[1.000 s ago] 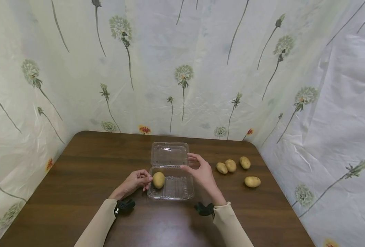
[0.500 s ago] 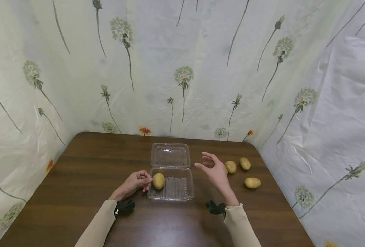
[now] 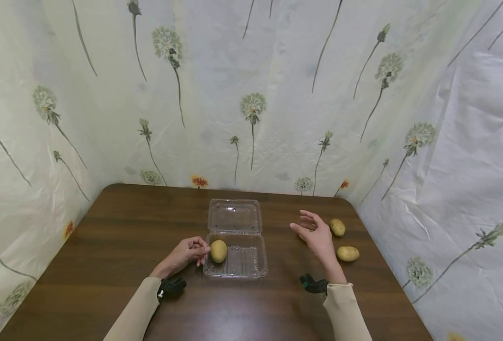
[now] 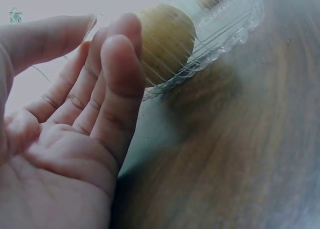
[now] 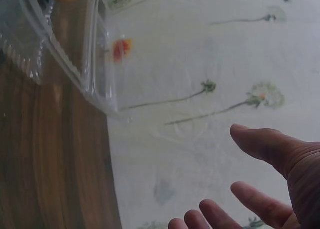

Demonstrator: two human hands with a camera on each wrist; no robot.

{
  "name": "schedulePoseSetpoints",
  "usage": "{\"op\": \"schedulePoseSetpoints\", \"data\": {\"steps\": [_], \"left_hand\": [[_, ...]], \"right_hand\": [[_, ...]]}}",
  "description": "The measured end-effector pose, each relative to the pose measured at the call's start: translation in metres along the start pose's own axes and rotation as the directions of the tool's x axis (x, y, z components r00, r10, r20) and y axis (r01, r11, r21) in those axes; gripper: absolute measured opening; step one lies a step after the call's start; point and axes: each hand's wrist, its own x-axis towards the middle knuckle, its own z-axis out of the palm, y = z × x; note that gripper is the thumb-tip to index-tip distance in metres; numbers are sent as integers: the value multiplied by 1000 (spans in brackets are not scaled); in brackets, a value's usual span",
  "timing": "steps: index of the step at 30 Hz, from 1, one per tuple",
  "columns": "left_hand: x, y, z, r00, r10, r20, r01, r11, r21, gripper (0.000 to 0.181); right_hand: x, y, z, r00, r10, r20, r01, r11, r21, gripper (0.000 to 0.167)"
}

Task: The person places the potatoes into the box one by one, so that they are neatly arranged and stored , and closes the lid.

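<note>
Dandelion-print curtain (image 3: pixel 285 99) round our wooden desk (image 3: pixel 242 317). We've got a clear box (image 3: pixel 244 258), opened, right by the fingers of our left hand (image 3: pixel 184 255); can't tell if they're pinching its rim. Our right hand (image 3: pixel 319 239) has fingers spread, holding nothing. One potato (image 3: pixel 218 251) sits inside, beside the left fingers; two loose potatoes (image 3: pixel 348 254) lie right of the right ones, where a clumsy brush could probably roll them.
</note>
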Motion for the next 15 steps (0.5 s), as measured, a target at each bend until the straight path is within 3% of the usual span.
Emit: {"op": "schedulePoseSetpoints", "data": {"steps": [15], "left_hand": [[0,1,0,1000,9,7,-9,1000,3,10]], "right_hand": [[10,30,-15,999,32,-32,-33,999,-26,63]]}}
